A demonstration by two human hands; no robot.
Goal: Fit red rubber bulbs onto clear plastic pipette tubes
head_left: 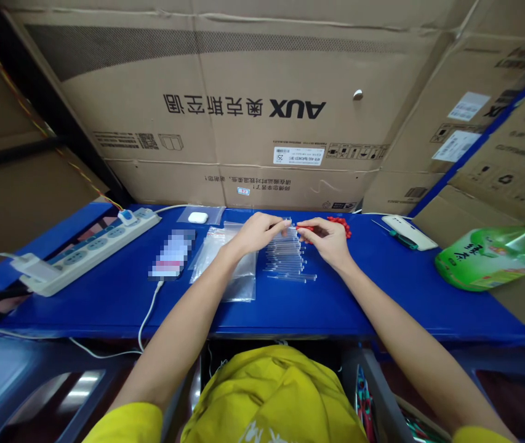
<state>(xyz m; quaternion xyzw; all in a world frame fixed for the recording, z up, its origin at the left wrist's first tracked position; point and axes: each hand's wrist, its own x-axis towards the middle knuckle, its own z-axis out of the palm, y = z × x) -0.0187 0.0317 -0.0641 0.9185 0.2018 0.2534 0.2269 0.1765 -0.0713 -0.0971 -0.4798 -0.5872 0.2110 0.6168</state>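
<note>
While both forearms stretch forward from the bottom of the frame, the left hand [257,232] and right hand [329,241] meet at the centre, wrists low over the blue bench [382,295]. The left fingers pinch a clear tube [288,224]. The right fingers grip a red cap [306,228] at its end, above a row of tubes [287,263].

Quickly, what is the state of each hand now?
Left hand: closed, pinching a thin clear plastic tube.
Right hand: closed, pinching a small red piece.
</note>
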